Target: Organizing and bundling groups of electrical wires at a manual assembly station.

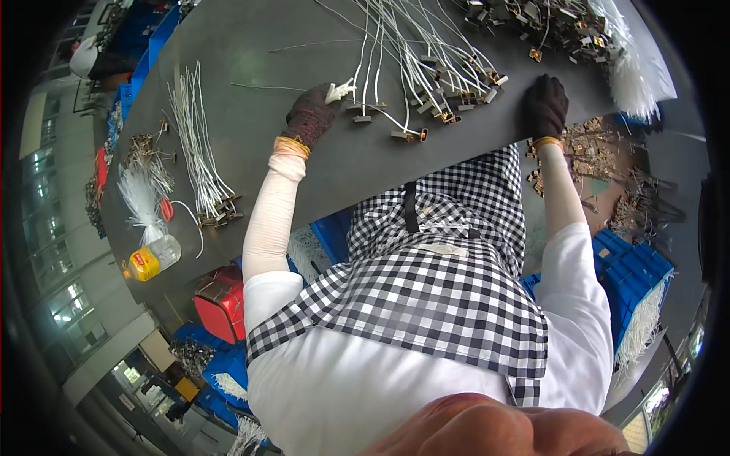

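Note:
My left hand (pixel 310 115), in a dark maroon knitted glove, is closed on the table beside a spread of white wires (pixel 403 64). Something white shows at its fingertips, too small to tell whether it is a finger covering or wire ends. A thin wire runs out leftward from behind that hand. Small metal parts with copper-coloured pieces (pixel 449 102) sit at the near ends of the white wires, to the right of the hand. Farther right, my right hand (pixel 546 106), gloved in the same dark knit, rests on the table near its edge, fingers stretched forward and holding nothing visible.
A heap of metal-ended parts (pixel 547 30) lies far right beside clear plastic strands (pixel 631 68). On the left are another wire bundle (pixel 199 152), red-handled tool (pixel 166 209) and a plastic bottle (pixel 152 258). Below stand a red box (pixel 219 304) and blue crates (pixel 627 266).

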The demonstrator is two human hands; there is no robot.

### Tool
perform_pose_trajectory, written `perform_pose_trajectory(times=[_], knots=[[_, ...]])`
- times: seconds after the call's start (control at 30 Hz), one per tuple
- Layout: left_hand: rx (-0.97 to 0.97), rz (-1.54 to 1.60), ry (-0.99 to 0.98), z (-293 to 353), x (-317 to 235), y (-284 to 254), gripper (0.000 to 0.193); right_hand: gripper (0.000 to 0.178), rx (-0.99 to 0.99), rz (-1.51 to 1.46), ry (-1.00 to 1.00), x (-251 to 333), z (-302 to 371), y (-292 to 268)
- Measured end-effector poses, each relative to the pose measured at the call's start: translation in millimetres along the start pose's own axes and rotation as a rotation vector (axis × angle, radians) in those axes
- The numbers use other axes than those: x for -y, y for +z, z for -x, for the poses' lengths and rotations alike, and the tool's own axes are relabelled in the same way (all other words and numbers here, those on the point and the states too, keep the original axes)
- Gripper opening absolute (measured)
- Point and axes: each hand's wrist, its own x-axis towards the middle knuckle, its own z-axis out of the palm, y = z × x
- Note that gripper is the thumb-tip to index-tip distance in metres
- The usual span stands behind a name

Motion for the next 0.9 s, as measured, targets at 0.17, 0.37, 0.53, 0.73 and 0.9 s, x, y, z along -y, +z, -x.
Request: perform_pose_trajectory(times=[0.17,0.37,0.53,0.73,0.9], knots=[[-0.013,0.139,-0.138,-7,2,6,0.043,0.038,-0.174,0.015,-0.025,12,4,3],[-0.211,0.087,0.229,-27,-22,3,0.029,0.04,-0.155,0.004,-0.001,6,4,5],[-0.152,-0.046,0.198,-40,-42,6,0.026,0.04,-0.155,0.012,-0.007,10,4,4],[0.178,-0.061,0.5,-31,-53,18,0.038,0.04,-0.158,0.023,0.018,12,3,3],[0.365,-0.376,0.42,-35,-45,23,0.046,0.04,-0.157,0.02,0.003,8,1,8]])
